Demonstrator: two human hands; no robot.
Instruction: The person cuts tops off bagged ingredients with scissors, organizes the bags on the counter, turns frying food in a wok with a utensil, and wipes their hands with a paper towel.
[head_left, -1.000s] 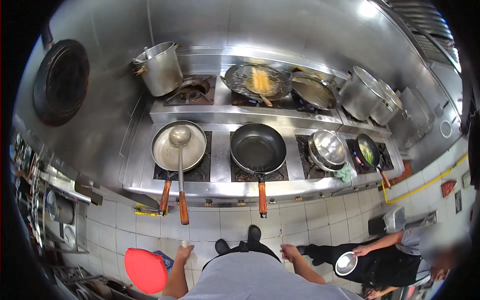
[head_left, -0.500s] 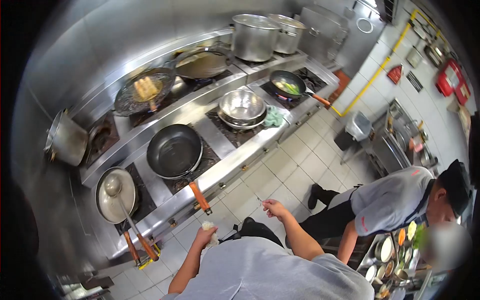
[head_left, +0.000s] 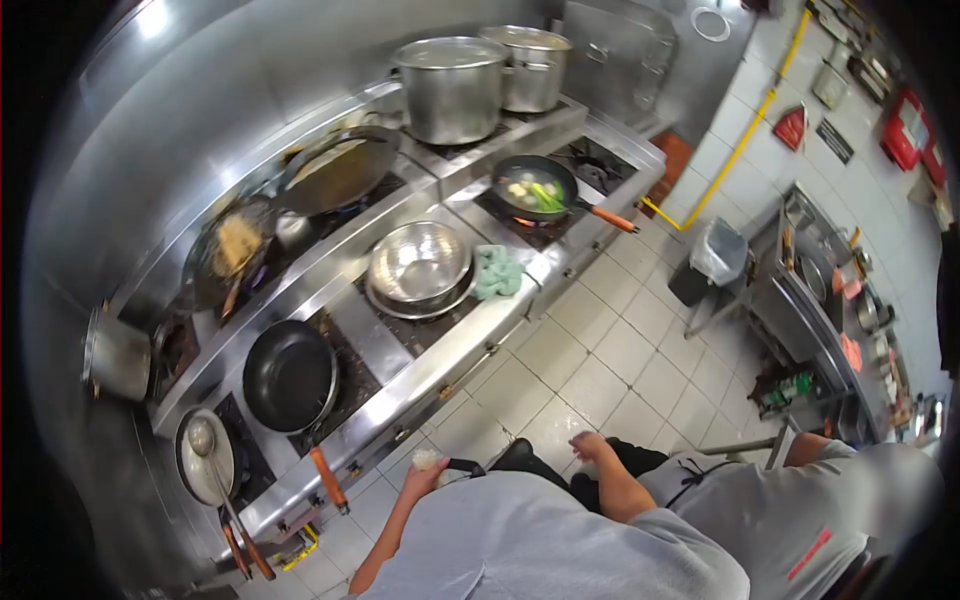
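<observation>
My left hand [head_left: 420,482] is closed around a bunched white cloth [head_left: 427,459], low at my front beside the stove's edge; most of the cloth is hidden in the fist. In front of my body, over the floor, is my right hand [head_left: 592,448], fingers loosely bent and apart, with nothing visible in them. The nearest pan to my left hand is a black frying pan [head_left: 290,378] with a wooden handle. Left of it, a pale-lined pan [head_left: 205,470] has a ladle [head_left: 201,437] lying in it.
On the stove stand a steel colander [head_left: 420,262], a green cloth [head_left: 497,272], a pan of vegetables [head_left: 535,190] over a flame, a wok [head_left: 338,175] and large pots [head_left: 452,95]. A co-worker [head_left: 760,510] is close at my right. A bin [head_left: 712,262] stands beyond.
My view has shifted, so the stove appears further left. My right hand has lowered and its fingers have loosened. The co-worker has moved closer beside me. My left hand still grips the white cloth.
</observation>
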